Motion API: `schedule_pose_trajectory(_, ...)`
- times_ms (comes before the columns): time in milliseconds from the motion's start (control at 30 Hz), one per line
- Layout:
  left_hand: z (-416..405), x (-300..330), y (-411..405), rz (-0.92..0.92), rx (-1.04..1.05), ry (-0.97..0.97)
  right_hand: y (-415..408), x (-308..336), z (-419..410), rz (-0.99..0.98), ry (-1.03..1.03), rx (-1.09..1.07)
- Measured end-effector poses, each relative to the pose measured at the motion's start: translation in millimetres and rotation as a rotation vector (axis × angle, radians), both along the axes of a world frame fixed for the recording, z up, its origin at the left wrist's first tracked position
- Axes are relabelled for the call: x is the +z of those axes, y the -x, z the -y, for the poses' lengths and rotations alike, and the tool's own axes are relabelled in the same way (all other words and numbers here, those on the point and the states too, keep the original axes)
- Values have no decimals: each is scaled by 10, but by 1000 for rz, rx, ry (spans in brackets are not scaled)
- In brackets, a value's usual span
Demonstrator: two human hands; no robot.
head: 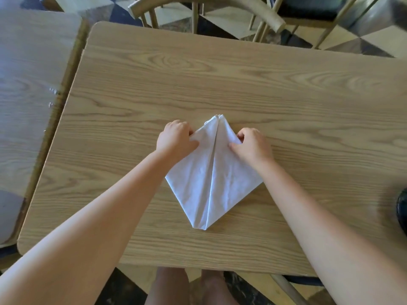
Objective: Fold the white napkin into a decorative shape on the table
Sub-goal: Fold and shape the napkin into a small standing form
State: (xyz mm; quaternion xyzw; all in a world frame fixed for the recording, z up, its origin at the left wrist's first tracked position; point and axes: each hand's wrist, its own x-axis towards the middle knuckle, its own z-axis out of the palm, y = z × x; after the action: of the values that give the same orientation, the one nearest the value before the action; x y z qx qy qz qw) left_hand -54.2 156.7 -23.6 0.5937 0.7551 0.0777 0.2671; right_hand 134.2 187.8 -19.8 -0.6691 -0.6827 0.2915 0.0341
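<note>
The white napkin (212, 179) lies flat on the wooden table (220, 84), folded into a kite-like diamond with a centre seam running from its far tip to its near point. My left hand (176, 139) pinches the napkin's upper left edge, thumb on top and fingers curled under the fabric. On the upper right edge my right hand (253, 144) grips the cloth the same way. Both forearms reach in from the near side and cover the napkin's side corners in part.
A second wooden table (30, 84) butts against the left side. Wooden chairs (209, 9) stand beyond the far edge on a checkered floor. A dark round object (402, 208) sits at the right edge of the view. My legs show below the near table edge.
</note>
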Motion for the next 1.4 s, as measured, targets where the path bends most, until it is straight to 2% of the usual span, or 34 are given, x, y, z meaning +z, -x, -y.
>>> schedule_pose_trajectory(100, -39, 35, 21, 72, -27, 5, -20, 8, -79, -86, 60, -33)
schedule_pose_trajectory(200, -125, 207, 38, 132, 7, -47, -45, 142, -175, -297, 67, -84)
schedule_pose_trajectory(333, -341, 703, 42, 155, 5, -319, -104, 670, -392, -436, -154, -65)
schedule_pose_trajectory(500, -431, 1343, 13, 143, -111, -734, -223, 1449, -409, -496, -470, 85)
schedule_pose_trajectory(600, -232, 1392, -28, 107, -200, -839, -336, 1600, -212, -447, -635, 228)
schedule_pose_trajectory(667, -31, 1195, -62, 87, -258, -811, -446, 1430, -57, -302, -687, 399)
schedule_pose_trajectory(700, 93, 1021, -59, 42, -316, -753, -522, 1272, 35, -196, -618, 489)
schedule_pose_trajectory(767, 397, 619, -7, -74, -486, -590, -682, 910, 275, 3, -306, 590)
schedule_pose_trajectory(800, 554, 432, 39, -93, -544, -516, -745, 751, 397, 53, -150, 587)
schedule_pose_trajectory(833, 672, 289, 82, -86, -553, -466, -797, 605, 489, 47, -88, 545)
schedule_pose_trajectory(967, 674, 126, 39, -61, -381, -444, -691, 266, 453, 9, -337, 356)
schedule_pose_trajectory(1200, 356, -247, -474, -217, -494, -270, -376, -300, 241, 191, -292, 445)
schedule_pose_trajectory(1400, 571, -345, -541, -282, -457, -236, -419, -390, 341, 254, -361, 494)
